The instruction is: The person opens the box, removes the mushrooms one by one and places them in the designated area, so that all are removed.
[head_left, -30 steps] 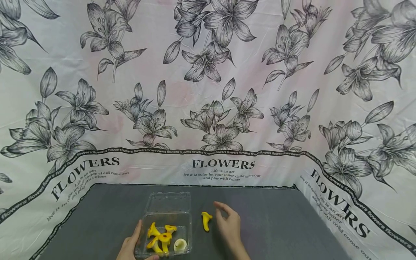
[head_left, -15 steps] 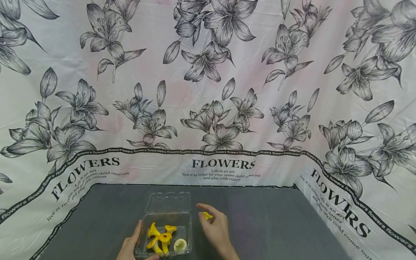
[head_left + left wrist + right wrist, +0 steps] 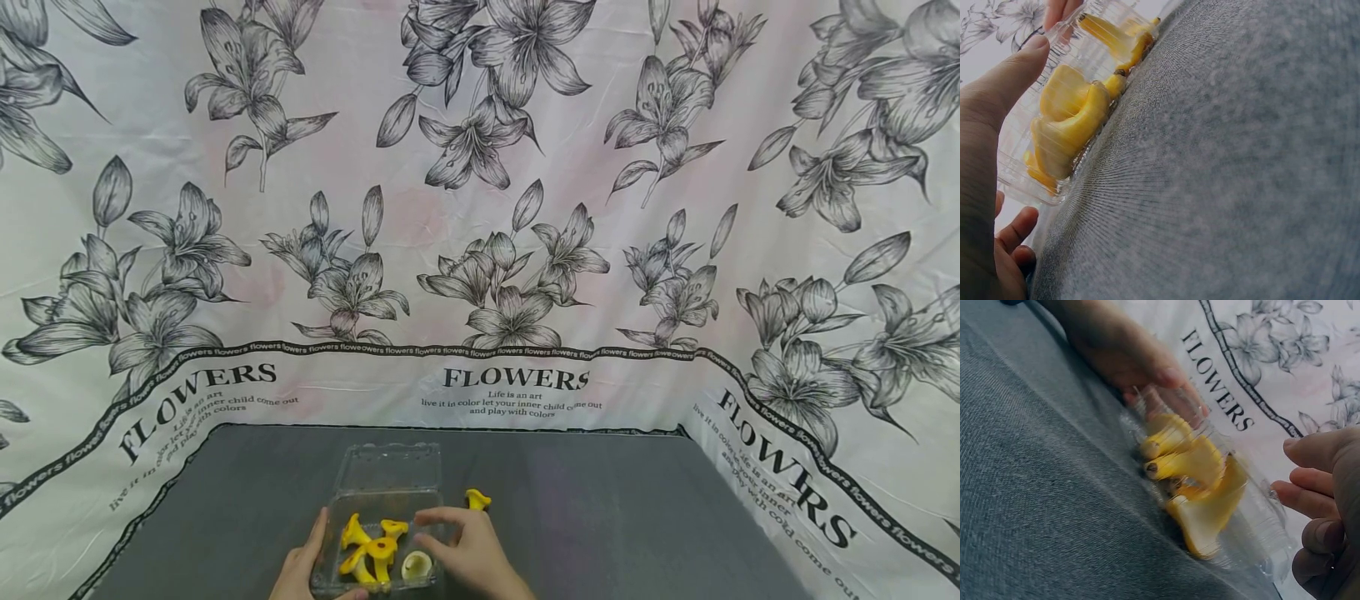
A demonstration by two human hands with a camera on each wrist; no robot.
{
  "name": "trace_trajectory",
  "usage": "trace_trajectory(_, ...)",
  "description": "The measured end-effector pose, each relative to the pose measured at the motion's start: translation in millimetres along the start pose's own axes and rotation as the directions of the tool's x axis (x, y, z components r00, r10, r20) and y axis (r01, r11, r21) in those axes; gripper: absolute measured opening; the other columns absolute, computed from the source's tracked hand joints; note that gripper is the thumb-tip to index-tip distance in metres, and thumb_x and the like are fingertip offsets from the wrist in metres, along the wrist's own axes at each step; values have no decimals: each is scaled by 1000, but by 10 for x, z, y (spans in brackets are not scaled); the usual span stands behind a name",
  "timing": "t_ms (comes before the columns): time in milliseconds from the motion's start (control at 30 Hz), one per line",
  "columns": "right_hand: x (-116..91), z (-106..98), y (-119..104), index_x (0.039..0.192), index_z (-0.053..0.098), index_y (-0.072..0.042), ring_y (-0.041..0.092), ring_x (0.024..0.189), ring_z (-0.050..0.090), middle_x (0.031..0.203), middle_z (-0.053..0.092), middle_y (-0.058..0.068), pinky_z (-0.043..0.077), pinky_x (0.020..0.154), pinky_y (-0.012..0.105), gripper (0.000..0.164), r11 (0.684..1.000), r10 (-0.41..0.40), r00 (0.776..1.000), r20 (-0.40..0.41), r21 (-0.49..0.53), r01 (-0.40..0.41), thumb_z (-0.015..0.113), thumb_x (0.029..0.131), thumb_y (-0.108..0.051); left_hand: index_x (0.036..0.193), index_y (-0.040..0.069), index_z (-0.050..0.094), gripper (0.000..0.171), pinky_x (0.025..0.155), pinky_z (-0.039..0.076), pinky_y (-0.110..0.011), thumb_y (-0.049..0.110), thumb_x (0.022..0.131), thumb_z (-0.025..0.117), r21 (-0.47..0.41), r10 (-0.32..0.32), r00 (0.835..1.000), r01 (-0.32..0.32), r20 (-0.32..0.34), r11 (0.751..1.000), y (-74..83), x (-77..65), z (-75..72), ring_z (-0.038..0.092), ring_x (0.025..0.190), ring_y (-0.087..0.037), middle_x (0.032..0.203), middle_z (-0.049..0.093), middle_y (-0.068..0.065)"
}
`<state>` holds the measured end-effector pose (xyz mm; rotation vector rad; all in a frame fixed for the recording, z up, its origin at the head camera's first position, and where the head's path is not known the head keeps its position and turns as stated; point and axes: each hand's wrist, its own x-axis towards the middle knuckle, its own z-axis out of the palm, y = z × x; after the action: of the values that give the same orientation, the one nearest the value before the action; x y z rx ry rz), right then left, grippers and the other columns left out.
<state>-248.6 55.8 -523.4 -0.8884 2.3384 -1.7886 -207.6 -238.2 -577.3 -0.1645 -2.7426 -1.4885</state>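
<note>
My left hand (image 3: pixel 298 565) holds the left side and near corner of a clear plastic clamshell box (image 3: pixel 324 575), its thumb at the front wall. Inside lie several yellow chanterelle mushrooms (image 3: pixel 381 548) and a cream, round, hollow piece (image 3: pixel 415 566). The right hand (image 3: pixel 476 550) is over the box's right edge, thumb and index finger apart above the cream piece, with nothing between them. Just beyond that hand, a loose chanterelle (image 3: pixel 477 499) lies on the grey table, its stem hidden. From the right wrist, the chanterelles (image 3: pixel 1191 465) show through the box wall.
The box's lid (image 3: pixel 390 468) is folded back, away from me, onto the grey table (image 3: pixel 637 517). A white cloth (image 3: pixel 517 400) printed with flowers and lettering hangs behind the table and along both sides.
My right hand has moved left, from right of the loose chanterelle, across it, to the box's right edge. The chanterelle stays on the table. The left hand and the box have not moved.
</note>
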Motion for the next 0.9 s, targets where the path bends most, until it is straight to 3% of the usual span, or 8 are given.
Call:
trace_trajectory(300, 7, 38, 72, 119, 80, -2, -6, 35, 23, 112, 80, 15, 27, 38, 12, 29, 999, 18, 1000, 7, -45, -17, 81, 96, -18, 164, -14, 13, 110, 85, 54, -66, 32, 90, 81, 17, -63, 998, 63, 5, 998, 2, 5, 1, 65, 104, -41, 126, 59, -41)
trace_trajectory(500, 4, 26, 35, 118, 80, -3, -7, 34, 24, 113, 79, 16, 27, 39, 14, 28, 998, 3, 1000, 16, -60, -2, 82, 94, -17, 166, -9, 12, 114, 85, 51, -68, 38, 89, 82, 23, -138, 990, 137, 13, 990, 47, 0, 9, 60, 112, -48, 136, 51, -44)
trace_trajectory(700, 8, 11, -24, 116, 82, -5, -4, 36, 31, 111, 81, 8, 33, 41, 17, 28, 990, 57, 997, 52, -134, -49, 84, 93, -21, 166, -9, 11, 116, 86, 51, -70, 40, 89, 83, 38, -155, 988, 154, 11, 987, 68, -5, 10, 59, 114, -51, 138, 50, -44)
trace_trajectory(900, 18, 1, -43, 116, 82, -4, -3, 37, 27, 109, 82, 3, 31, 41, 15, 29, 980, 88, 990, 111, -189, -66, 83, 94, -23, 167, -7, 12, 116, 85, 50, -71, 43, 89, 82, 38, -184, 983, 184, 15, 982, 87, -1, 10, 57, 114, -51, 139, 49, -42)
